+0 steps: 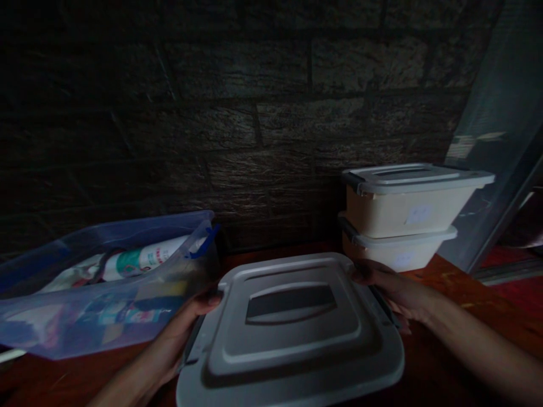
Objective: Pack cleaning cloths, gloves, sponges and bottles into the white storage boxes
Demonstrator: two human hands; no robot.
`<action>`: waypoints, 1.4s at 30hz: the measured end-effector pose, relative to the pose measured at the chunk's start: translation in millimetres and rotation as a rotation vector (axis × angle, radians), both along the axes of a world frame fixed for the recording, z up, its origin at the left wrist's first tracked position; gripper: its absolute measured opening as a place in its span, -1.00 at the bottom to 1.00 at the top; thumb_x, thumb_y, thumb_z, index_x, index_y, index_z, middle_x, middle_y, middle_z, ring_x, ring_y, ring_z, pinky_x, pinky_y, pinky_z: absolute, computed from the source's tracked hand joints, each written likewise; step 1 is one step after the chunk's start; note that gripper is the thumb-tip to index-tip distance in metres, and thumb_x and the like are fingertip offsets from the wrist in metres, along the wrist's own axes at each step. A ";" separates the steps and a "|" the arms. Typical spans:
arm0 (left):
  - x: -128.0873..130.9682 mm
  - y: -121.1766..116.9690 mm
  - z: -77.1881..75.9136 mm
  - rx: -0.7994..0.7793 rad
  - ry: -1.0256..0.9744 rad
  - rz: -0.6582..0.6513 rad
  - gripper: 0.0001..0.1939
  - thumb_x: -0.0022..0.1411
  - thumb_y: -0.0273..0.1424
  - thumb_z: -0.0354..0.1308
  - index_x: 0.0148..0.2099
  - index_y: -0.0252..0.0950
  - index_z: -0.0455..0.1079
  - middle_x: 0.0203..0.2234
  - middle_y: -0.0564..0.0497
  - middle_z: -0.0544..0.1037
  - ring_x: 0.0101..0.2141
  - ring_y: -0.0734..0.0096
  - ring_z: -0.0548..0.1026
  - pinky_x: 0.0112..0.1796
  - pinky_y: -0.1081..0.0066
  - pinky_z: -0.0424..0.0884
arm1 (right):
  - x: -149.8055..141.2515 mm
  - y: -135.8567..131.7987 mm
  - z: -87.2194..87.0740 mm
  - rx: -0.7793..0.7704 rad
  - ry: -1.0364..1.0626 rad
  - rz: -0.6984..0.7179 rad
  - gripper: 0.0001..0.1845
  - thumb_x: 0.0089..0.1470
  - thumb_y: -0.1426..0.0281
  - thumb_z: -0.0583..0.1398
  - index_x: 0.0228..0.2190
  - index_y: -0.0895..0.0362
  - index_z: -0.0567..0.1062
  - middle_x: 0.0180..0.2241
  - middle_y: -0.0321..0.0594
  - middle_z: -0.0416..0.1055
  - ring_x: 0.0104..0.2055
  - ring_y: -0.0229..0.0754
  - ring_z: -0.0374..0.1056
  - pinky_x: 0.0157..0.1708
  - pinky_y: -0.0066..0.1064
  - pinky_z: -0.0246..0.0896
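Note:
A lidded plastic storage box (292, 345) with a pale grey lid and a dark inset panel is at the front centre, seen from above. My left hand (186, 322) grips its left side, the thumb over the lid's edge and the other fingers out of sight beneath. On the opposite side my right hand (388, 285) holds the box near its far right corner, thumb on top. Dark clips show along both sides of the lid. The box's body is mostly hidden under the lid, so I cannot tell whether it touches the table.
Two cream boxes with grey lids, an upper box (407, 209) and a lower box (399, 251), stand stacked at the back right of the wooden table (466, 305). An open clear-blue bin (63, 339) on the left holds a white-and-green bottle (144, 257). Behind rises a dark brick wall (254, 124).

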State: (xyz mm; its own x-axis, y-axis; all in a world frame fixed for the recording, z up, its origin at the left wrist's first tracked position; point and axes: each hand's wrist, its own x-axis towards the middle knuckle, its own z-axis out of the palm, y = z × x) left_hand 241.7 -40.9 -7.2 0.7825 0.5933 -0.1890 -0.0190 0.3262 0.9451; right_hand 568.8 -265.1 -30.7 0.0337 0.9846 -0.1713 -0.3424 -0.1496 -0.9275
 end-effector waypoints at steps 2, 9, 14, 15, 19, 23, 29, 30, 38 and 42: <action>-2.7 3.4 -3.9 -0.039 0.029 -0.025 -0.69 0.10 -0.22 0.33 -0.14 -0.28 0.64 -0.44 -0.03 0.70 -0.35 0.08 0.68 -0.29 0.30 0.58 | 0.8 0.3 0.6 -0.003 0.006 0.023 -0.65 0.19 0.16 0.23 -0.18 0.19 0.39 -0.66 -0.23 0.52 -0.80 -0.21 0.35 -0.88 -0.55 0.25; -14.3 26.1 -21.4 -0.081 -0.077 -0.153 -0.80 0.16 -0.29 0.36 -0.16 -0.22 0.65 -0.46 0.00 0.70 -0.38 0.13 0.69 -0.27 0.30 0.61 | 17.1 0.7 -9.8 0.107 0.041 0.117 -0.56 0.23 0.27 0.25 0.05 0.26 0.38 -0.44 -0.14 0.60 -0.57 -0.23 0.52 -0.48 -0.50 0.54; -19.1 46.7 -37.9 -0.099 -0.247 -0.380 -0.62 0.23 -0.41 0.32 0.10 -0.14 0.56 -0.11 -0.02 0.70 -0.17 0.14 0.68 -0.08 0.32 0.56 | 28.5 1.2 -16.6 0.192 0.087 0.186 -0.51 0.25 0.33 0.26 0.16 0.19 0.36 -0.22 -0.09 0.60 -0.32 -0.20 0.60 -0.20 -0.39 0.57; -19.5 49.0 -40.2 -0.099 -0.260 -0.402 -0.61 0.26 -0.41 0.29 0.14 -0.15 0.53 -0.07 -0.02 0.68 -0.12 0.14 0.67 -0.05 0.32 0.54 | 30.1 1.7 -18.0 0.200 0.097 0.200 -0.50 0.25 0.33 0.27 0.16 0.17 0.36 -0.19 -0.10 0.59 -0.30 -0.20 0.60 -0.18 -0.38 0.57; -19.0 52.2 -43.6 -0.092 -0.298 -0.466 -0.60 0.36 -0.47 0.16 0.20 -0.17 0.47 0.00 -0.01 0.65 -0.05 0.16 0.64 -0.03 0.35 0.52 | 34.6 3.3 -23.3 0.211 0.108 0.235 -0.47 0.24 0.32 0.29 0.18 0.16 0.36 -0.17 -0.12 0.58 -0.29 -0.24 0.58 -0.13 -0.37 0.55; -17.6 52.4 -42.8 -0.091 -0.302 -0.491 -0.56 0.34 -0.51 0.16 0.24 -0.17 0.44 0.00 -0.07 0.65 -0.02 0.15 0.62 0.02 0.32 0.50 | 37.3 2.8 -25.8 0.199 0.111 0.229 -0.45 0.23 0.34 0.30 0.19 0.18 0.35 -0.16 -0.11 0.58 -0.25 -0.22 0.59 -0.10 -0.36 0.54; -19.2 50.4 -33.2 -0.079 -0.251 -0.405 -0.55 0.33 -0.55 0.16 0.21 -0.11 0.48 0.02 -0.01 0.64 -0.02 0.19 0.62 0.03 0.34 0.49 | 37.3 2.1 -24.1 0.185 0.181 0.191 -0.41 0.16 0.41 0.35 0.19 0.21 0.39 0.02 0.02 0.53 0.00 -0.11 0.54 0.02 -0.38 0.46; -19.3 49.5 -31.0 -0.068 -0.257 -0.404 -0.56 0.33 -0.55 0.17 0.20 -0.11 0.48 0.02 -0.02 0.64 -0.01 0.19 0.62 0.03 0.33 0.50 | 36.8 2.1 -23.4 0.182 0.189 0.179 -0.42 0.15 0.43 0.36 0.18 0.21 0.41 0.04 0.03 0.52 0.01 -0.12 0.53 0.04 -0.38 0.45; -15.1 37.8 -18.7 -0.014 -0.252 -0.314 -0.66 0.30 -0.47 0.26 0.09 -0.09 0.56 -0.10 0.03 0.69 -0.12 0.25 0.66 -0.08 0.40 0.54 | 29.0 1.1 -14.2 0.206 0.169 0.130 -0.48 0.15 0.43 0.36 0.14 0.12 0.47 0.04 -0.05 0.55 0.03 -0.10 0.53 0.05 -0.31 0.46; -16.0 35.9 -16.6 0.023 -0.183 -0.220 -0.50 0.26 -0.47 0.28 0.23 -0.06 0.46 -0.09 0.01 0.69 -0.14 0.18 0.67 -0.06 0.31 0.55 | 26.2 1.7 -9.2 0.243 0.159 0.165 -0.57 0.20 0.45 0.31 0.11 0.09 0.50 0.05 -0.09 0.54 0.04 -0.16 0.53 0.04 -0.39 0.45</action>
State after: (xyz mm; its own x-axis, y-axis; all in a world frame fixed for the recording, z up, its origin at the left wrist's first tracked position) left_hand 225.7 -5.0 -23.8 0.9125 0.4084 -0.0207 -0.1217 0.3194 0.9398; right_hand 595.1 -263.5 -39.9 -0.1381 0.9872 0.0792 -0.4750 0.0041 -0.8800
